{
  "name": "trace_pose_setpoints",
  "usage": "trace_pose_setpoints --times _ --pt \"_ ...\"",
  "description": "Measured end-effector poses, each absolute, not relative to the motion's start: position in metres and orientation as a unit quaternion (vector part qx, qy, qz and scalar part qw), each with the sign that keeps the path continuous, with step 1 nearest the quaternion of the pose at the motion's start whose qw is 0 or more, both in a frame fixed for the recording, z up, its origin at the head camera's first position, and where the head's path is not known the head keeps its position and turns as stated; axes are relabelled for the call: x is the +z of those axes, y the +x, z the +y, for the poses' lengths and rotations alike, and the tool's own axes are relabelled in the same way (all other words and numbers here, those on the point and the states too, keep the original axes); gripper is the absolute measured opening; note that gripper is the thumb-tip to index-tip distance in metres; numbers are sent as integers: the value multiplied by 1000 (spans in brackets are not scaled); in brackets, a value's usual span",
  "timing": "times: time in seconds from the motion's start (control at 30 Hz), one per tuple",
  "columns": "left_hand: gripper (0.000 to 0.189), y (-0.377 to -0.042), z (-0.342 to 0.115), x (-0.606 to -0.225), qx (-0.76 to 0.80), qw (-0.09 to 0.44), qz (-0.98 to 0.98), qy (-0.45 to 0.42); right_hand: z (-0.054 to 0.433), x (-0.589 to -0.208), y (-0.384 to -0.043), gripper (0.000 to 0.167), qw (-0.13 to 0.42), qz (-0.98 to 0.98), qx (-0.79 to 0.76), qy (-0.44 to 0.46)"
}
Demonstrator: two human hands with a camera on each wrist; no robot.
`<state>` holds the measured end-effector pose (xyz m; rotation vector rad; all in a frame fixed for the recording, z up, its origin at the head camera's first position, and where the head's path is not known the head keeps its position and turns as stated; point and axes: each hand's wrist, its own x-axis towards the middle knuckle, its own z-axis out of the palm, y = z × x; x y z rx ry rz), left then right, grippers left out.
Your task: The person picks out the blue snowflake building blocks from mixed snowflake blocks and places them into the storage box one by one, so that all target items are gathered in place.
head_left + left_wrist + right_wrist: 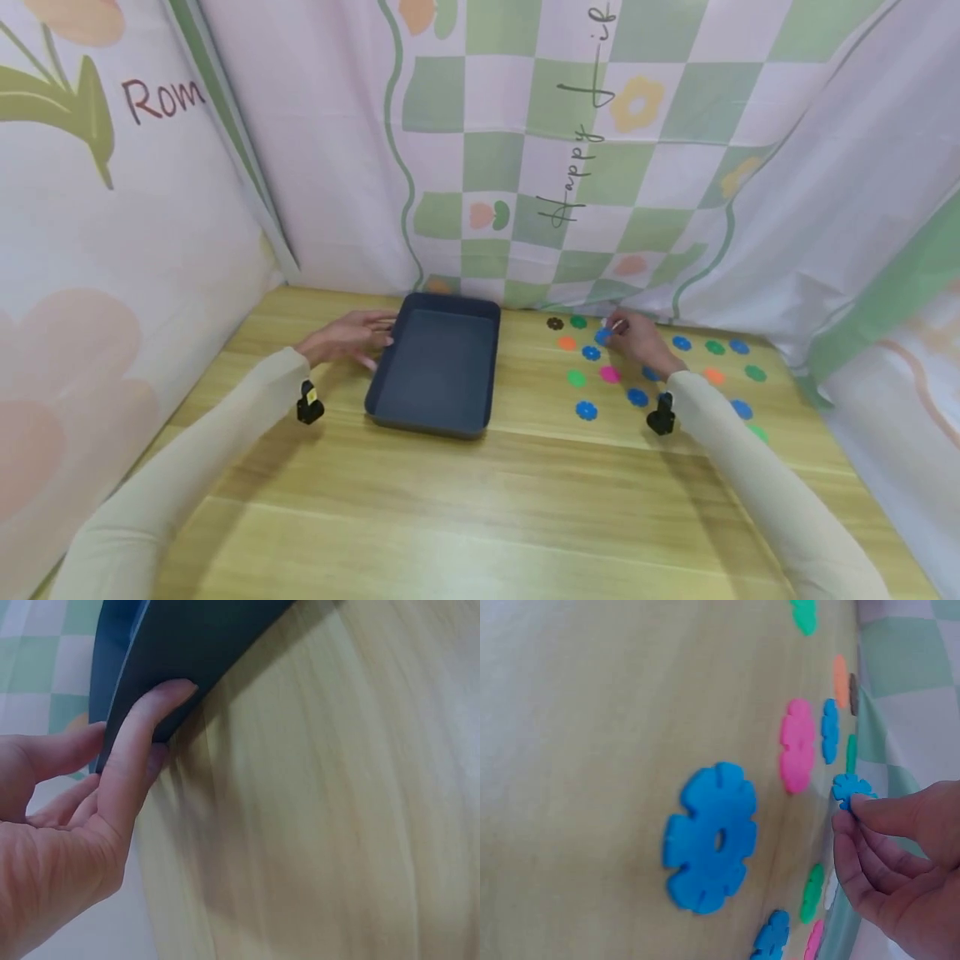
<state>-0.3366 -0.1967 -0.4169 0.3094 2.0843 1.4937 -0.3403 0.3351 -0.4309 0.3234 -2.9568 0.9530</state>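
Observation:
A dark, rectangular baking tray [441, 367] sits left of centre on the wooden table. My left hand [351, 335] is at its left side; in the left wrist view the thumb [161, 701] lies along the outer wall and a finger meets the rim, gripping the edge. At the table's far side my right hand [643, 340] pinches a blue flower-shaped plastic disc [850, 787] between thumb and fingertips. Around that hand lie more flower discs, among them a pink disc [798, 746], a large-looking blue disc [712, 838] and an orange disc [567, 342].
Several blue, green and orange discs spread rightward, including a green disc [755, 373] and a blue disc [587, 410]. A brown disc [555, 323] lies near the back edge. A checked curtain [495, 167] hangs right behind the table [465, 517], with more cloth at both sides.

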Motion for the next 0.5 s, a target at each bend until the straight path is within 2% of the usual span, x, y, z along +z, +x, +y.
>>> trace_pose_setpoints --times 0.1,0.23,0.5 --pt "71 -337 -194 -416 553 273 779 110 337 -427 -342 18 22 -943 315 104" --pt "69 -337 -193 -413 546 268 788 96 332 -418 -341 24 27 -940 326 96" --pt "66 -334 -188 -408 551 264 787 80 309 -400 -330 34 -13 -903 423 77"
